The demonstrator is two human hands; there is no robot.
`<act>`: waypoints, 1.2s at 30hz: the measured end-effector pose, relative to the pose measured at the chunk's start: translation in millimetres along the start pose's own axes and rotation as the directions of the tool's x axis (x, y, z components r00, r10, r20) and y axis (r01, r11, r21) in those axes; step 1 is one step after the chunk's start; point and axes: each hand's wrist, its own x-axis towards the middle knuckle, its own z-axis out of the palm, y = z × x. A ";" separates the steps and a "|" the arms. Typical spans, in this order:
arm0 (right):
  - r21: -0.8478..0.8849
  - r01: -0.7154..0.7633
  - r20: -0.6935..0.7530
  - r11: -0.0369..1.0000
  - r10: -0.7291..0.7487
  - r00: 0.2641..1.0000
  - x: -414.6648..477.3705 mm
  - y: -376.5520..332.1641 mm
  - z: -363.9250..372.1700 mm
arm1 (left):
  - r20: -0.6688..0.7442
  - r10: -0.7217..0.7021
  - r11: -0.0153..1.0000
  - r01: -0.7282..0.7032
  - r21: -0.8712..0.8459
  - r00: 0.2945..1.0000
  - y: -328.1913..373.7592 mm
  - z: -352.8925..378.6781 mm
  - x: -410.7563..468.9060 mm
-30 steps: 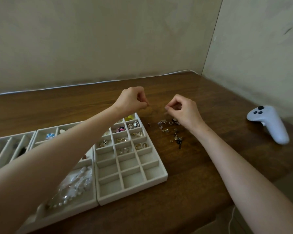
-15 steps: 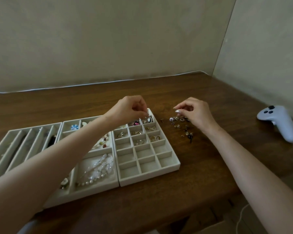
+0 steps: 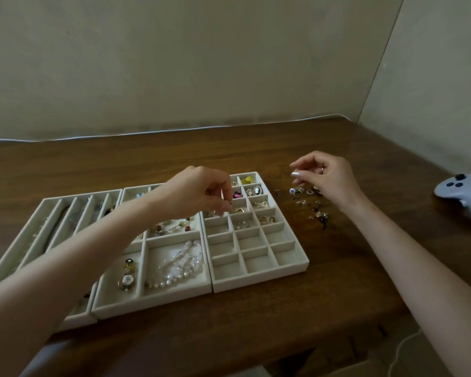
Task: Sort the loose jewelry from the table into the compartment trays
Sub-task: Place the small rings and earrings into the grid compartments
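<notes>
The left hand [image 3: 199, 191] hung over the upper rows of the small-grid tray [image 3: 259, 280] at the middle of the frame. Its fingertips were bunched tight and pointed down into a compartment. There was a glint at the tips, but I couldn't tell whether a piece was pinched there.

Over to the right, the right hand [image 3: 329, 178] hovered just above the loose jewelry [image 3: 309, 202], a scatter of little metal bits on the wooden worktop [image 3: 256, 148] just beside the grid tray. Thumb and forefinger were drawn in narrow, the other fingers loosely curled. I couldn't make out anything held there either.

The top compartments held a cameo brooch [image 3: 257, 190], a yellow piece [image 3: 247, 180] and a pink one [image 3: 237, 195], while the lower rows were bare. Touching its left side sat the middle tray [image 3: 152, 303] with a pearl necklace [image 3: 174, 268] in its big lower section. Further left was the long-slot tray [image 3: 52, 210], partly behind the left forearm.

A white game controller [image 3: 462, 194] lay at the right edge of the frame, and a white cable [image 3: 174, 129] ran along the back of the worktop.
</notes>
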 end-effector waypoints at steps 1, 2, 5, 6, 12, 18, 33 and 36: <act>0.037 0.015 0.009 0.999 -0.015 1.000 -0.1 -3.8 1.5 | 0.039 -0.006 1.000 0.005 0.021 0.999 -0.9 -0.7 -1.8; 0.071 0.027 0.014 0.997 -0.028 1.000 -0.1 -6.9 3.2 | 0.083 -0.013 0.999 0.009 0.040 0.996 -1.7 -1.2 -3.7; 0.092 0.037 0.044 0.995 -0.041 0.998 -1.4 -12.1 9.1 | 0.176 -0.035 0.987 0.007 0.159 0.984 -3.7 0.1 -7.7; 0.074 0.036 0.059 0.997 -0.041 0.997 -2.3 -12.3 10.7 | 0.184 -0.037 0.973 -0.006 0.232 0.982 -3.9 1.2 -8.7; 0.008 0.009 0.074 1.000 -0.010 0.997 -3.3 -6.8 9.8 | 0.185 -0.010 0.873 -0.082 0.481 0.983 2.1 7.6 -10.5; -0.038 0.007 0.087 0.999 -0.004 0.996 -5.2 -10.2 9.2 | 0.175 0.023 0.870 -0.106 0.481 0.984 1.1 9.8 -9.3; 0.039 0.099 0.403 0.994 -0.106 0.909 -16.1 -73.5 38.3 | -0.244 -0.065 0.998 0.059 -0.032 0.968 -22.9 -9.3 -0.3; -0.004 0.164 0.480 0.986 -0.142 0.866 -22.1 -86.9 54.7 | -0.282 -0.064 0.998 0.054 -0.044 0.957 -27.9 -2.2 2.3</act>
